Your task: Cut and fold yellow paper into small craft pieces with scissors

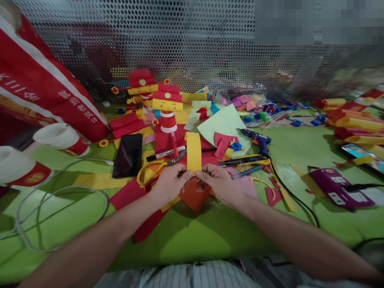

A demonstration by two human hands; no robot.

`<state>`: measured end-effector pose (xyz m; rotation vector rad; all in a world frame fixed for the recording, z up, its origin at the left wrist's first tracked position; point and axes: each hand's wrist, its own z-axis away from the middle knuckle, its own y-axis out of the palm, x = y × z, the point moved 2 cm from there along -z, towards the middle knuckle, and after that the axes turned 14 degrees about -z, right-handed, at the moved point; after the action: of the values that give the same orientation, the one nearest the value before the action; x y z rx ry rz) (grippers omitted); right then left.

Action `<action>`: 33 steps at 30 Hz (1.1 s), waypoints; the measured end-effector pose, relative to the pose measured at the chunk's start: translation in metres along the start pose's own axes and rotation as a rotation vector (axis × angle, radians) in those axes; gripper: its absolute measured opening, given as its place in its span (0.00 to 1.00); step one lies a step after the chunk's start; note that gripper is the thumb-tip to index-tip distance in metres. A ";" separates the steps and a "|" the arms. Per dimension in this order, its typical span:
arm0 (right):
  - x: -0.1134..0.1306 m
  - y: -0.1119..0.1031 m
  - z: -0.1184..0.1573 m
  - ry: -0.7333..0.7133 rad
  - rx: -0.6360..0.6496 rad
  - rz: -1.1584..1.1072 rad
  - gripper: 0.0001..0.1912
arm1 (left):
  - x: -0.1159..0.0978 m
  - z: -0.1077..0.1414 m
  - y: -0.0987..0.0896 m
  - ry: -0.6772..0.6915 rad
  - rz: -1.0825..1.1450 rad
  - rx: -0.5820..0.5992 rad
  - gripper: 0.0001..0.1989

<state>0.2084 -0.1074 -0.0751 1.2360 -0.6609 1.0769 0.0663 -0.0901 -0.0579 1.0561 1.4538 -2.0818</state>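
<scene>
Between my two hands a yellow paper strip (194, 153) stands up, its upper end bending over. My left hand (171, 182) pinches the strip's lower left corner, and my right hand (218, 183) pinches its lower right corner. Beneath them lie an orange paper piece (196, 198) and red paper (132, 194). Close to my left hand are yellow-handled scissors (150, 171). A black-and-yellow craft knife (244, 161) and a blue pen (247, 172) lie just beyond my right hand. Behind the strip stands a paper-cup figure (168, 106) with a red hat and a drawn yellow face.
On the left are stacked paper cups (61, 138), a black phone (128, 156), a white cable (63, 190) and a big red bag (45, 76). A glue gun (258, 140) trails its black cord rightward to a purple power strip (340, 188). Perforated metal (192, 44) closes off the back.
</scene>
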 end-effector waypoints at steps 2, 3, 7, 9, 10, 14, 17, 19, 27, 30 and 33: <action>0.000 0.000 0.000 -0.002 -0.003 0.020 0.22 | -0.001 0.000 0.000 0.014 -0.016 -0.011 0.14; 0.000 -0.001 0.000 -0.007 -0.005 0.033 0.22 | -0.002 0.001 0.000 0.024 -0.027 -0.019 0.14; -0.001 -0.003 0.001 -0.040 -0.011 0.082 0.22 | -0.005 0.003 0.000 0.048 -0.074 -0.054 0.16; -0.002 -0.004 0.001 -0.050 -0.017 0.099 0.22 | -0.006 0.004 0.000 0.059 -0.075 -0.063 0.16; -0.003 -0.005 0.001 -0.054 -0.016 0.102 0.22 | -0.006 0.004 0.000 0.064 -0.059 -0.067 0.16; -0.005 -0.006 0.000 -0.078 -0.008 0.099 0.22 | -0.005 0.003 0.000 0.077 0.098 -0.027 0.12; -0.005 -0.006 0.000 -0.091 -0.003 0.097 0.22 | -0.003 0.002 0.002 0.070 0.144 0.005 0.09; -0.004 -0.005 0.001 -0.092 0.001 0.096 0.22 | -0.002 0.001 0.003 0.054 0.120 -0.008 0.09; -0.004 -0.004 0.003 -0.100 0.014 0.088 0.19 | -0.003 0.003 0.001 0.021 0.064 -0.013 0.11; -0.006 -0.005 0.002 -0.095 0.008 0.095 0.20 | -0.005 0.002 0.001 0.022 0.068 -0.009 0.12; -0.006 -0.005 0.001 -0.099 0.006 0.098 0.21 | -0.005 0.002 0.001 0.005 0.081 -0.009 0.11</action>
<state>0.2109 -0.1104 -0.0820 1.2789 -0.8015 1.1045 0.0698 -0.0930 -0.0542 1.0992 1.3976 -2.0161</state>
